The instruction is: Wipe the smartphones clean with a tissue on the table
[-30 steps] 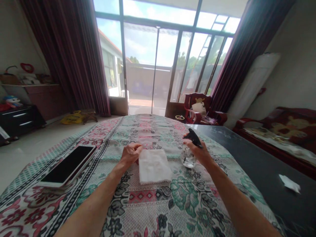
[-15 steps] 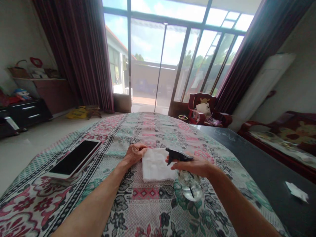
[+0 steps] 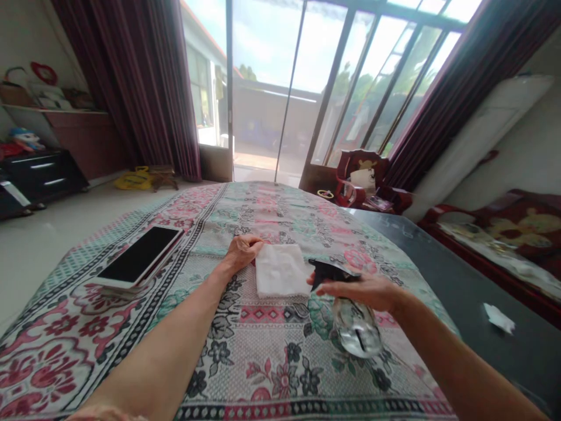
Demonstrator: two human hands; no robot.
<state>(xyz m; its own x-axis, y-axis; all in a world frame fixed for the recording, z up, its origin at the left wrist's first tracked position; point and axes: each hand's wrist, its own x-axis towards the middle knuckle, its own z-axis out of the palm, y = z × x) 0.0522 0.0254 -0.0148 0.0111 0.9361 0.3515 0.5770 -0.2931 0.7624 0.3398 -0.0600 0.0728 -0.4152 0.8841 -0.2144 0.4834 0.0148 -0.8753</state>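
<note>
My right hand [image 3: 363,291] grips a clear spray bottle [image 3: 356,327] by its black trigger head [image 3: 328,272], held above the table with the nozzle aimed left at a folded white cloth [image 3: 281,270]. The cloth lies flat on the floral tablecloth [image 3: 272,362]. My left hand [image 3: 242,251] rests with curled fingers on the cloth's left edge, pinning it down.
A white tablet [image 3: 139,263] with a dark screen lies at the table's left. Right of the tablecloth the dark tabletop [image 3: 460,292] carries a crumpled white scrap [image 3: 499,318]. A red chair [image 3: 363,187] and glass doors stand beyond; a sofa [image 3: 504,234] is at right.
My right hand has brought the spray bottle from the far right side of the cloth down and nearer to me, nozzle turned toward the cloth. My left hand stays on the cloth.
</note>
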